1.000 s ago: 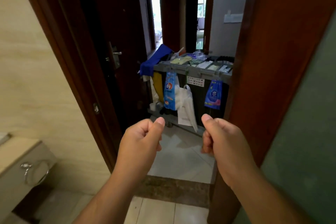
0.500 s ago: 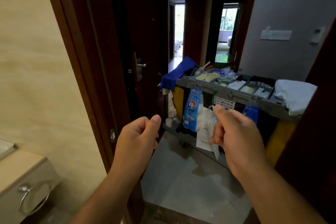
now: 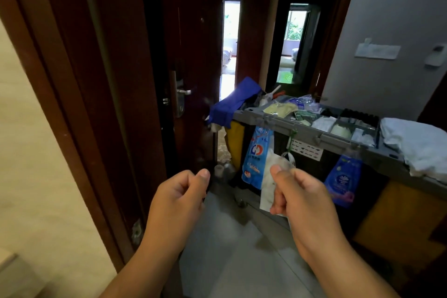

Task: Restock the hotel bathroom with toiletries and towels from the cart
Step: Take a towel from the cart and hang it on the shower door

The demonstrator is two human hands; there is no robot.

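Housekeeping cart stands upright, angled across the view, loaded

Grey top tray is split into compartments. Small toiletries packets in white, pale green and yellowish wrap lie loose in them, mostly mid-tray. White towels sit in a folded stack on the tray's right end, front edge slightly overhanging the rim

Dark glossy wood door frame, shiny metal door handle, matt grey plastic cart tray, soft white cloth towels, glossy blue pouches, probably plastic film.
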